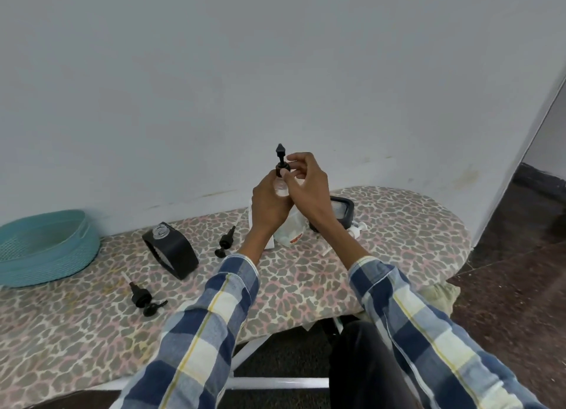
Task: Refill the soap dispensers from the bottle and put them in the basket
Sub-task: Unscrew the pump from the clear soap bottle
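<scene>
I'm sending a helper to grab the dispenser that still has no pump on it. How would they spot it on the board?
Start at the teal basket on the left end of the leopard-print ironing board. Just right of it lies the black dispenser, tipped on its side. Its clear threaded neck is open, with no pump, unlike the small bottle held up in both hands.
</scene>
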The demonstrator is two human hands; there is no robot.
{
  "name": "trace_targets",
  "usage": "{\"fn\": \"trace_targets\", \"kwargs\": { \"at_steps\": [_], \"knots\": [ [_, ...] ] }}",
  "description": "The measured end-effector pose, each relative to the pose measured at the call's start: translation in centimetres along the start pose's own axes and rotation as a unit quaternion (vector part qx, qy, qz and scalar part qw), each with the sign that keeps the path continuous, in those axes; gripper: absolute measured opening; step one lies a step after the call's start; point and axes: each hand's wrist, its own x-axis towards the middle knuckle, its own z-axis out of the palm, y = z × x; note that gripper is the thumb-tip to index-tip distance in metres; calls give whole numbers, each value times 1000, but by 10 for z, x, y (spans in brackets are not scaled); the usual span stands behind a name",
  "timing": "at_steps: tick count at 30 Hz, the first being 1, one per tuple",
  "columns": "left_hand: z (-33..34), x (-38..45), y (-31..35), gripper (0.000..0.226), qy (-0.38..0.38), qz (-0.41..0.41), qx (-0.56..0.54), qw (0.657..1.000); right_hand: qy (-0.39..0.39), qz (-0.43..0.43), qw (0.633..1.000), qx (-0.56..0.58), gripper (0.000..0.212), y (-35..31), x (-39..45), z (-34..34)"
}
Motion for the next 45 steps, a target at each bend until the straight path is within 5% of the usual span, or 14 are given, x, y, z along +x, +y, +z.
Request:
{"fn": "trace_targets", "kwargs": {
  "at_steps": [5,11,17,22,27,37,45],
  "knots": [
    [5,0,1,38,4,16,35,999,9,-12,999,-37,45,2,-5,1],
    [5,-2,-1,41,9,6,6,1000,10,-25,998,-60,23,2,-1,1],
    [7,-2,1,39,11,15,28,999,34,-24,995,-90,40,1,-2,1],
    [6,-4,3,41,11,32,38,999,20,-18,991,-132,26,-3,-1,1],
    [7,-5,3,35,16,55,52,997,33,-46,986,-155,35,-4,-9,1],
    [9,-13,8,49,-4,49,-5,999,10,-45,993,-112,29,-3,-12,-19],
    [15,-19,20,48,-36,57,11,998,64,7,995,-76,33,-8,-19,-34]
  ]
}}
